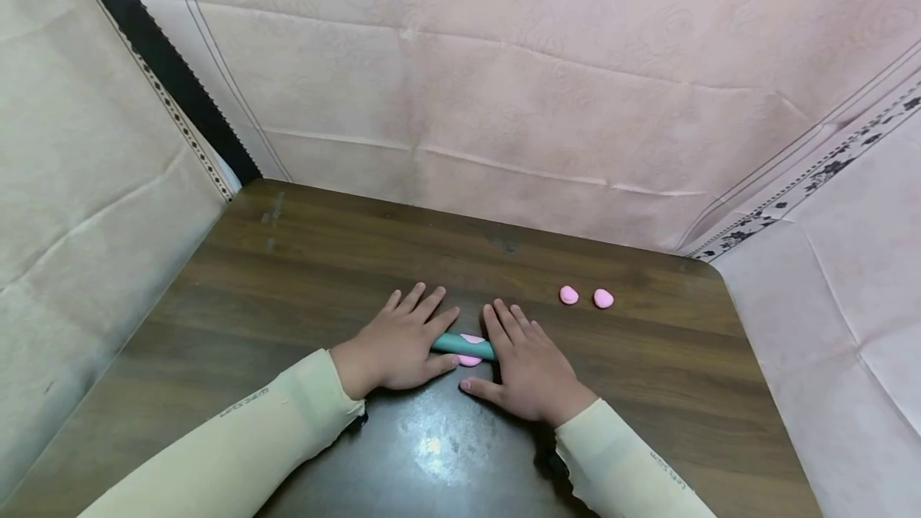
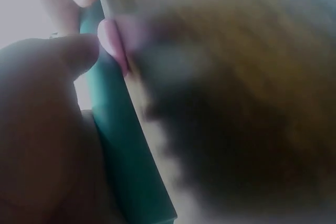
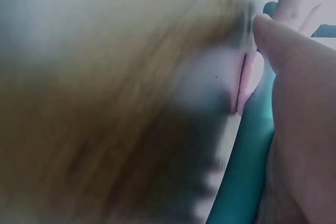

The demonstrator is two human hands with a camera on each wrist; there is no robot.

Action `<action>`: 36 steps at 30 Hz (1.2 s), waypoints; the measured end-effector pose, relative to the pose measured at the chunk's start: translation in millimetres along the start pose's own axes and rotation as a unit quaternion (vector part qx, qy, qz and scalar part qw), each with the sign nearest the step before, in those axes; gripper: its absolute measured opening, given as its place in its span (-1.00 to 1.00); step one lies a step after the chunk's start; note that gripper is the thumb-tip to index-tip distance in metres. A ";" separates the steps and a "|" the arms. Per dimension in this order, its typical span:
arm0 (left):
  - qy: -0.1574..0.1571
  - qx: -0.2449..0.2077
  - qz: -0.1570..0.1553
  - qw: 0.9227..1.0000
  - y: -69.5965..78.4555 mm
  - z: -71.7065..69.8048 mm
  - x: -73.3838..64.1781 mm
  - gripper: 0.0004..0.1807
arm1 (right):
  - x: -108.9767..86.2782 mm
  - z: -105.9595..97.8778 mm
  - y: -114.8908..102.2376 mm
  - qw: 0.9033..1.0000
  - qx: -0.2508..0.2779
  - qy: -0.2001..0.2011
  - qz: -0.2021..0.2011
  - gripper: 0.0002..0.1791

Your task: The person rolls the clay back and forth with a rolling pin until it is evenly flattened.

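Observation:
A teal rod like a small rolling pin (image 1: 456,344) lies across a flattened pink lump of soft clay (image 1: 470,360) on the table. My left hand (image 1: 403,346) rests over the rod's left part, fingers spread and straight. Over its right part lies my right hand (image 1: 531,370), fingers extended, thumb out to the side. Both ends of the rod are hidden under the hands in the head view. From the left wrist, the rod (image 2: 126,145) runs along beneath the hand, with the pink clay (image 2: 111,40) bulging beside it. The right wrist view shows the clay (image 3: 251,80) against the rod (image 3: 247,150) too.
Two small pink lumps, one (image 1: 569,295) left of the other (image 1: 603,298), sit on the wooden table (image 1: 345,238) beyond the right hand. Pale patterned cloth (image 1: 468,102) hangs behind the table's far edge and along both sides.

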State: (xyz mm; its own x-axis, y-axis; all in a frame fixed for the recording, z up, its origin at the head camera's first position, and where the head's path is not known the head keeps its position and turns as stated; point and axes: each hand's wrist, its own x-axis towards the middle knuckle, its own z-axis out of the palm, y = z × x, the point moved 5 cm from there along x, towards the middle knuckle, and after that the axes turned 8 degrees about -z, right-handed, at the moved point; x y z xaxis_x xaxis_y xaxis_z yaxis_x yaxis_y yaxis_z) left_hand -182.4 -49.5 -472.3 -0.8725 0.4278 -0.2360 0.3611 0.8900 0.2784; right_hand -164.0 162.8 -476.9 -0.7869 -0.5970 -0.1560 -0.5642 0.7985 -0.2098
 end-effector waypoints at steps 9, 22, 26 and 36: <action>0.006 -0.013 -0.015 1.000 -4.8 -2.7 14.8 -0.12 | 13.7 -1.9 11.3 1.000 0.023 0.010 0.008 0.19; -0.003 -0.018 -0.051 0.999 -21.1 -12.7 64.7 -0.15 | 52.7 -9.8 44.1 0.999 0.039 0.003 0.033 -0.07; -0.009 -0.028 -0.061 0.998 -24.4 -14.5 75.7 -0.17 | 59.2 -13.9 49.8 0.998 0.045 0.000 0.041 -0.10; -0.033 -0.038 -0.082 0.995 -29.4 -17.8 90.7 -0.23 | 73.6 -13.7 63.0 0.997 0.050 -0.019 0.050 -0.17</action>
State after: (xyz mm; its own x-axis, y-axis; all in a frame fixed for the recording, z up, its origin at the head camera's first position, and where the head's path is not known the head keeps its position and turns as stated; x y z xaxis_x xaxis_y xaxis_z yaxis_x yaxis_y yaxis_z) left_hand -278.0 -39.7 -485.3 -0.8932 0.2902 -0.3434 0.1882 0.9350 0.3006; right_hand -260.8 170.2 -488.3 -0.8273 -0.5185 -0.2162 -0.4542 0.8438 -0.2858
